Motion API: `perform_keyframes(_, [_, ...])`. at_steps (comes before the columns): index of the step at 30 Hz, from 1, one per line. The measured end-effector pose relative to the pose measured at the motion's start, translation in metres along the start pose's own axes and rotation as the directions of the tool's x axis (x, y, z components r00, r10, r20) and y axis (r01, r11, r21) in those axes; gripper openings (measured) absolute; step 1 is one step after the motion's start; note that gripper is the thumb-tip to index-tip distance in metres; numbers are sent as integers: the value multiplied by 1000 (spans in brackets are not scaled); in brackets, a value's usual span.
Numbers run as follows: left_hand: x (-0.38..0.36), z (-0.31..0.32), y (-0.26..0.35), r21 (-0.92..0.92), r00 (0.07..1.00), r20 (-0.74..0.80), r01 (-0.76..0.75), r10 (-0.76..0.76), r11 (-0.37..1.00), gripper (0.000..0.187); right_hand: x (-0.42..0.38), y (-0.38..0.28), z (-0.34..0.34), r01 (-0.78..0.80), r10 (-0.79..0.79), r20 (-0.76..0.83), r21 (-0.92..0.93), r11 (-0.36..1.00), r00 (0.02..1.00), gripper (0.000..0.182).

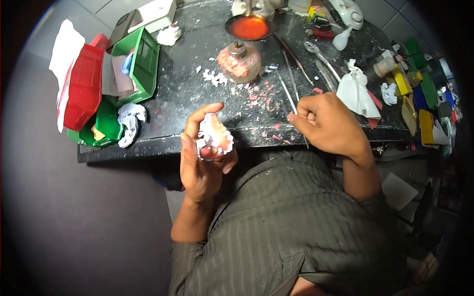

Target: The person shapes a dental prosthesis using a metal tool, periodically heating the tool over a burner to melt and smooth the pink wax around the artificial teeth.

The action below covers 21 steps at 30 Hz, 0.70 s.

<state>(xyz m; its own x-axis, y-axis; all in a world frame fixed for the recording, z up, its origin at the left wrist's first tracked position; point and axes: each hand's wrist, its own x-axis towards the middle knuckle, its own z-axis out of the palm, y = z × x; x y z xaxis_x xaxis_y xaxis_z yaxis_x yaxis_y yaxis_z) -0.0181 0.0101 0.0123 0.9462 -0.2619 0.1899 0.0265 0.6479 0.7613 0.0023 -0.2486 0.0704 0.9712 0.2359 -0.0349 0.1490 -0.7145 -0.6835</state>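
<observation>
My left hand [197, 163] is closed around a dental cast [213, 132], a pale plaster model with white teeth and pink wax along its lower part. It is raised just in front of the bench edge, with the teeth facing right. My right hand [328, 123] is closed, thumb against curled fingers, at the front of the bench. A thin metal dental instrument [287, 91] runs through the thumb-and-finger pinch, and its lower end passes the bench edge. Another slim metal tool [291, 74] lies close beside it.
On the black bench [182, 98] are a glass spirit burner [239, 61], a pan of red-orange wax [251, 28] and scattered wax and plaster crumbs. Green bins [148, 59] and a red bin [85, 86] stand left. White cloth [356, 89] and clutter lie right.
</observation>
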Motion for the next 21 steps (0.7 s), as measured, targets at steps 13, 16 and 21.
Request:
perform_keyframes(13, [73, -9, 29, -61, 995, -31, 90, -92, 994, 75, 80, 12, -78, -136, 105, -182, -170, 976, 978, 21])
perform_keyframes(16, [79, -2, 21, -22, 993, -87, 77, -78, 997, 73, 91, 2, -62, -121, 123, 7, -97, 988, 992, 17])
perform_keyframes(21, [71, -6, 13, 144, 978, -182, -77, 102, 987, 67, 87, 17, -73, -38, 6, -92, -349, 936, 996, 15])
